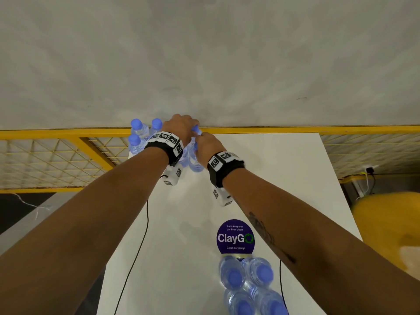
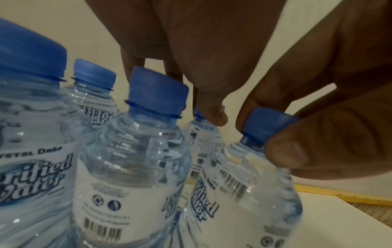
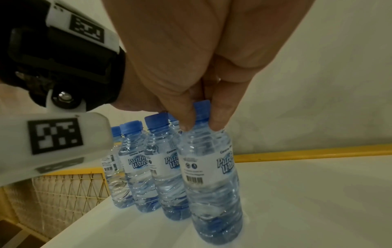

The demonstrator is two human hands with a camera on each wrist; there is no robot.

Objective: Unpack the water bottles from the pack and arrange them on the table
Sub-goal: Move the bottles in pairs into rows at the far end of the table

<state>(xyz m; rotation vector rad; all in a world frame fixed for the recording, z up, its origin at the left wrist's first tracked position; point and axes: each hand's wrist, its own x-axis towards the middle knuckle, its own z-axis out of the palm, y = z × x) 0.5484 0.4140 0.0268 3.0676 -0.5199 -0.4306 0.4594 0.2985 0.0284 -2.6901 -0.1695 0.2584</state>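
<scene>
While both arms stretch out over the white table point(image 1: 272, 178), a cluster of standing bottles point(image 1: 136, 137) sits at its far corner, just left of the left hand point(image 1: 179, 128). They are upright, filled with clear water and shut with blue caps.

The left hand hangs over the cluster with its fingers curled down. Its thumb and fingertips pinch the cap of the back bottle point(image 2: 203, 142), which is largely hidden behind its neighbours.

Just right of it, almost touching, the right hand point(image 1: 208, 145) pinches the cap of the end bottle point(image 3: 210, 176) between thumb and fingers. This bottle stands upright with its base on the table, right beside the others and directly under the hand.

The labels are white with blue script reading "Purified Water", small print above it that I cannot make out fully, and a barcode below.

Nearer the body than the hands, under the right forearm, a round purple sticker point(image 1: 235, 237) reads "Let's keep our pantries clean", "ClayGo" and "Clean as you go". Closer still lies the pack point(image 1: 247, 285), with four capped bottles in view.
</scene>
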